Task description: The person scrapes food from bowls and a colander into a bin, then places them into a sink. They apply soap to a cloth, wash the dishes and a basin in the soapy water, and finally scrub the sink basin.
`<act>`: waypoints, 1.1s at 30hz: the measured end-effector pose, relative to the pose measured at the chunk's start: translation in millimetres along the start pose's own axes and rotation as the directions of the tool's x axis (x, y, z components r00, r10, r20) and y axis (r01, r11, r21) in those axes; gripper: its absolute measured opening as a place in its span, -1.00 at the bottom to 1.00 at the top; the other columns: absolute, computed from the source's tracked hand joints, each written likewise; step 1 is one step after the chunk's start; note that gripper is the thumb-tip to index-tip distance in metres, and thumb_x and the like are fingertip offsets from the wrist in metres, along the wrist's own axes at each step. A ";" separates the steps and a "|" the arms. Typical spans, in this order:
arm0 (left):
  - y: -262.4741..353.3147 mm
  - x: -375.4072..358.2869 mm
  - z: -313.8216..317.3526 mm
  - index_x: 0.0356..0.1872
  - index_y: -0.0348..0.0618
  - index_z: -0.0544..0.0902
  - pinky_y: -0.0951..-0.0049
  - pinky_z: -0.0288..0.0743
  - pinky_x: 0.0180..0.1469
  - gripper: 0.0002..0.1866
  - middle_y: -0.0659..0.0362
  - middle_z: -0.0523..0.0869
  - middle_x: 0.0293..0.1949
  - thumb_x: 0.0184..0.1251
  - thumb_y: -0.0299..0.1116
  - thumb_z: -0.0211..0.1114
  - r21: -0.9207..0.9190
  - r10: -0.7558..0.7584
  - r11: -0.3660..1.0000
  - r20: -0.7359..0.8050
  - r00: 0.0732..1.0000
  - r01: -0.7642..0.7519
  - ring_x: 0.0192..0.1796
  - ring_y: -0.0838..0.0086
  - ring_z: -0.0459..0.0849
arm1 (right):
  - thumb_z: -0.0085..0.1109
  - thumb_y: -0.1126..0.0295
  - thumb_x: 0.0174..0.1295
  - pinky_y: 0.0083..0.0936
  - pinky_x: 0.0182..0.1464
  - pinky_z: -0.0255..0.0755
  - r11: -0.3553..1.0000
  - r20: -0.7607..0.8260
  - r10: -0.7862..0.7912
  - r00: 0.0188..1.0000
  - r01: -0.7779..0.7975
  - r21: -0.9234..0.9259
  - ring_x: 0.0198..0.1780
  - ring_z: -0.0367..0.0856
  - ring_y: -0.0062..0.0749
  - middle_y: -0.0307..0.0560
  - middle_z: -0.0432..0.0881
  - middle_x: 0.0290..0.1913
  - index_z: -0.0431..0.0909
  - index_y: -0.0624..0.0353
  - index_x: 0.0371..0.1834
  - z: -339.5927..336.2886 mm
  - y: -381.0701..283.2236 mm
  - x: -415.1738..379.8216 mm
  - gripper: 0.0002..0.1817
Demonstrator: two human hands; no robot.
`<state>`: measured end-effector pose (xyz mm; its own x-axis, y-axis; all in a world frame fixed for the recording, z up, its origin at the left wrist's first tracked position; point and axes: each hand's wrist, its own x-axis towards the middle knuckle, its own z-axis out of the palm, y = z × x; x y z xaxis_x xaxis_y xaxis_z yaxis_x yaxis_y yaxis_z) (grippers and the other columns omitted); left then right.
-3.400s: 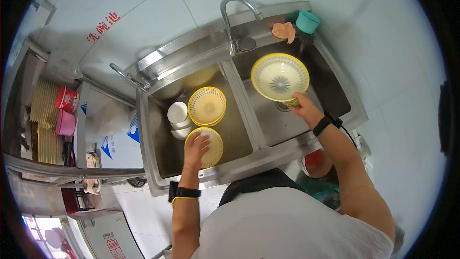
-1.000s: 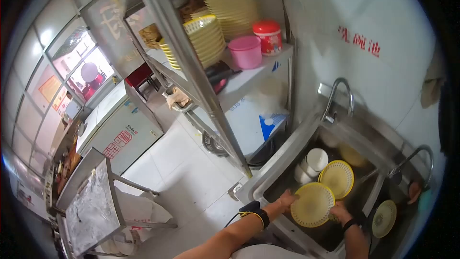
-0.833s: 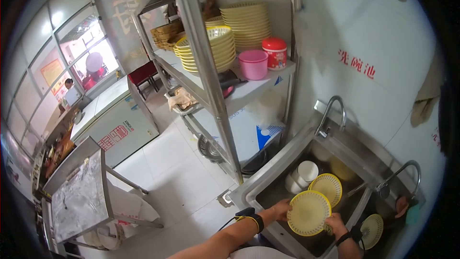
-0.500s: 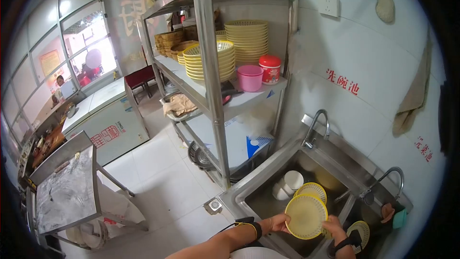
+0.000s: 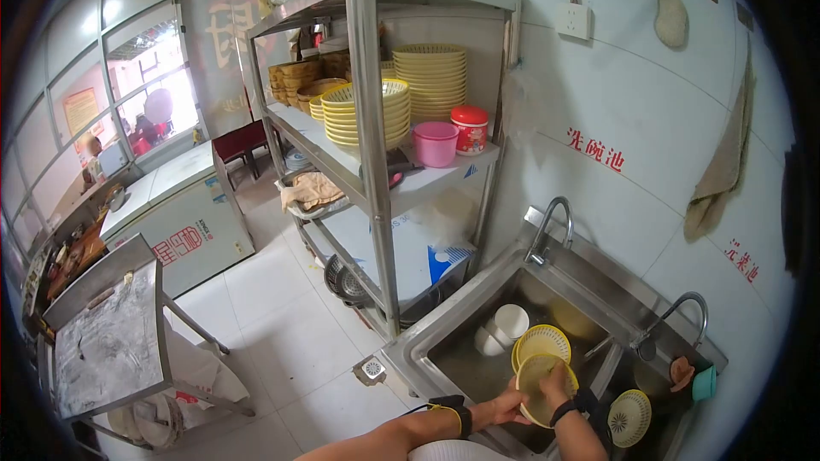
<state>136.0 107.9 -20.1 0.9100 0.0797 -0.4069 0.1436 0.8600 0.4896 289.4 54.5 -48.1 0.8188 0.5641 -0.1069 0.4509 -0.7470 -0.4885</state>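
Over the left basin of the steel sink (image 5: 461, 350), my left hand (image 5: 510, 403) grips the rim of a round plastic basket (image 5: 531, 373), pale with a yellow edge. My right hand (image 5: 555, 386) reaches over the far side into this basket, fingers bent down against its inside. Whatever those fingers hold, if anything, is hidden. Just behind, another yellow-rimmed basket (image 5: 547, 341) lies in the basin. White bowls (image 5: 511, 322) rest beside it on the left. In the right basin leans one more yellow-rimmed basket (image 5: 630, 418).
Two curved taps (image 5: 559, 213) stand along the sink's back. A steel shelf (image 5: 380, 162) to the left carries stacked yellow baskets (image 5: 431, 77), a pink tub (image 5: 436, 144) and a red-lidded canister (image 5: 470, 130). A floured worktable (image 5: 107, 341) is far left; a towel (image 5: 722, 154) hangs right.
My right hand has gone from the basket's right rim to its inside. The basket has tilted and shifted slightly left and down. The whole view has swung a little to the right.
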 end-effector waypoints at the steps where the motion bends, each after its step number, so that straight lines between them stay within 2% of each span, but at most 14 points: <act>1: 3.4 -3.3 3.1 0.19 0.37 -0.12 0.08 0.53 -0.23 -0.15 0.15 0.28 0.04 -0.11 -0.59 0.06 -0.008 -0.032 0.999 -0.010 0.999 0.031 -0.10 0.22 0.51 | 0.19 0.35 -0.14 -0.36 0.19 0.05 0.988 0.100 -0.019 0.995 0.003 0.157 0.19 0.13 -0.02 0.22 0.21 0.10 0.09 0.29 0.12 -18.5 -34.5 -10.7 -0.28; 6: 17.2 1.4 -11.8 0.10 0.21 0.05 0.06 0.52 -0.24 -0.29 0.12 0.37 -0.05 -0.15 -0.49 0.11 -0.009 -0.122 0.992 0.025 0.992 0.123 -0.15 0.19 0.53 | 0.04 0.24 0.02 -0.44 0.14 0.10 0.847 0.342 -0.211 0.916 -0.003 0.532 0.16 0.20 -0.13 0.17 0.26 0.06 0.17 0.25 0.10 -9.2 -40.9 -18.1 -0.42; 8: 25.7 -0.4 -16.5 0.10 0.20 0.07 0.06 0.52 -0.25 -0.30 0.12 0.39 -0.08 -0.17 -0.50 0.10 -0.001 -0.110 0.994 0.034 0.993 0.111 -0.17 0.21 0.54 | -0.10 0.25 0.09 -0.41 0.08 0.19 0.764 0.526 -0.573 0.629 0.176 0.621 0.07 0.33 -0.14 0.10 0.36 0.00 0.28 0.21 0.04 -36.2 -53.3 -39.1 -0.56; 9: 26.5 0.5 -22.1 0.09 0.18 0.09 0.06 0.53 -0.27 -0.31 0.12 0.41 -0.12 -0.19 -0.51 0.08 0.008 -0.086 0.996 0.044 0.995 0.086 -0.18 0.23 0.54 | -0.10 0.25 0.09 -0.41 0.08 0.19 0.767 0.532 -0.565 0.630 0.165 0.620 0.07 0.33 -0.14 0.10 0.36 0.00 0.28 0.21 0.04 -36.7 -47.7 -43.9 -0.56; 12: 32.4 -12.2 -22.5 0.11 0.23 0.04 0.09 0.53 -0.38 -0.26 0.13 0.36 -0.09 -0.23 -0.53 0.05 0.101 -0.030 0.995 0.030 0.999 0.027 -0.15 0.17 0.51 | -0.07 0.34 0.08 -0.35 0.01 0.25 0.729 0.854 -0.398 0.336 0.680 0.073 -0.07 0.42 -0.04 0.07 0.42 -0.07 0.37 0.18 -0.05 -41.3 -19.2 -36.7 -0.66; 16: 37.1 -26.2 -8.8 0.13 0.28 -0.04 0.10 0.53 -0.41 -0.20 0.11 0.29 -0.01 -0.25 -0.52 0.06 0.167 -0.038 0.985 -0.015 0.999 0.040 -0.13 0.08 0.49 | -0.13 0.29 0.12 -0.29 -0.06 0.28 0.496 0.804 -0.310 0.508 0.808 -0.319 -0.08 0.41 -0.05 0.15 0.44 -0.15 0.37 0.27 -0.14 -43.6 5.0 -22.1 -0.68; 18: 38.5 -28.8 -2.8 0.13 0.29 -0.05 0.10 0.54 -0.40 -0.19 0.11 0.29 0.00 -0.25 -0.52 0.07 0.142 -0.047 0.989 -0.009 0.999 0.047 -0.13 0.08 0.50 | 0.08 0.35 -0.01 -0.24 -0.03 0.26 0.895 0.025 -0.358 0.934 0.351 -0.274 -0.03 0.34 0.03 0.14 0.39 -0.13 0.36 0.25 -0.20 -40.9 -19.5 -20.7 -0.69; 22: 27.1 -10.8 -21.8 0.13 0.05 0.11 0.09 0.55 -0.31 -0.31 0.06 0.45 -0.11 -0.18 -0.46 0.08 0.088 -0.177 0.981 0.046 0.983 0.173 -0.19 0.17 0.57 | 0.15 0.45 -0.07 -0.28 -0.02 0.26 0.824 -0.025 -0.563 0.826 0.559 -0.086 0.01 0.31 -0.07 0.11 0.38 -0.15 0.31 0.24 -0.19 -16.7 -34.3 -6.3 -0.65; 23: 23.6 -4.6 -34.3 0.08 -0.08 0.21 0.09 0.55 -0.30 -0.37 0.05 0.50 -0.18 -0.19 -0.42 0.10 0.011 -0.244 0.970 0.130 0.961 0.244 -0.21 0.18 0.58 | 0.17 0.49 -0.10 -0.30 -0.01 0.26 0.841 0.099 -0.534 0.839 0.516 0.164 0.00 0.33 -0.12 0.08 0.38 -0.16 0.28 0.23 -0.17 -10.6 -35.9 -5.5 -0.61; 25: 8.5 4.3 -54.4 -0.09 -0.27 0.34 0.08 0.56 -0.34 -0.49 0.02 0.53 -0.32 -0.23 -0.41 0.08 0.063 -0.017 0.998 0.168 0.986 0.006 -0.25 0.17 0.58 | 0.20 0.50 -0.11 -0.37 0.01 0.24 0.728 0.369 -0.621 0.692 0.336 0.597 -0.01 0.35 -0.24 0.02 0.37 -0.13 0.25 0.21 -0.12 5.0 -49.6 -13.8 -0.55; 27: 31.1 -5.4 -44.5 0.08 -0.08 0.21 0.07 0.56 -0.41 -0.33 0.00 0.49 -0.28 -0.28 -0.47 0.03 0.093 -0.155 0.984 0.052 0.987 0.150 -0.30 0.16 0.57 | 0.24 0.49 -0.16 -0.40 0.02 0.26 0.626 0.357 -0.778 0.517 0.596 0.503 0.01 0.38 -0.23 -0.01 0.38 -0.08 0.25 0.17 -0.05 -4.3 -66.0 -39.1 -0.47; 29: 46.9 -34.3 -26.1 0.13 0.07 0.10 0.06 0.55 -0.43 -0.25 -0.01 0.47 -0.26 -0.31 -0.49 0.02 0.142 -0.054 0.988 -0.038 0.998 0.059 -0.33 0.15 0.57 | 0.19 0.55 -0.19 -0.39 -0.02 0.28 0.721 0.516 -0.690 0.508 0.418 0.553 -0.03 0.40 -0.13 0.03 0.38 -0.12 0.26 0.19 -0.11 -13.0 -51.3 -39.8 -0.51; 31: 52.9 -29.3 -20.6 0.19 0.21 0.00 0.05 0.55 -0.46 -0.15 -0.02 0.45 -0.23 -0.33 -0.51 0.01 0.216 0.039 0.976 -0.100 0.994 -0.016 -0.35 0.15 0.57 | 0.17 0.57 -0.25 -0.35 -0.06 0.28 0.809 0.505 -0.542 0.672 0.579 0.097 -0.09 0.38 -0.02 0.07 0.37 -0.18 0.30 0.19 -0.21 -20.2 -36.0 -24.0 -0.56; 33: 58.4 -30.6 -20.9 0.19 0.43 -0.17 0.07 0.55 -0.48 -0.04 -0.03 0.43 -0.17 -0.35 -0.53 0.02 0.182 0.003 0.983 -0.087 0.996 0.013 -0.34 0.15 0.58 | 0.18 0.56 -0.28 -0.32 -0.11 0.29 0.792 0.347 -0.600 0.721 0.597 0.128 -0.13 0.38 0.00 0.07 0.37 -0.22 0.32 0.19 -0.27 -34.5 -54.9 -21.8 -0.60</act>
<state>108.4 166.1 4.8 0.8730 0.1264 -0.4711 0.2235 0.7548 0.6166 259.0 71.1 10.9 0.1963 0.9769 -0.0849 0.8003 -0.2096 -0.5618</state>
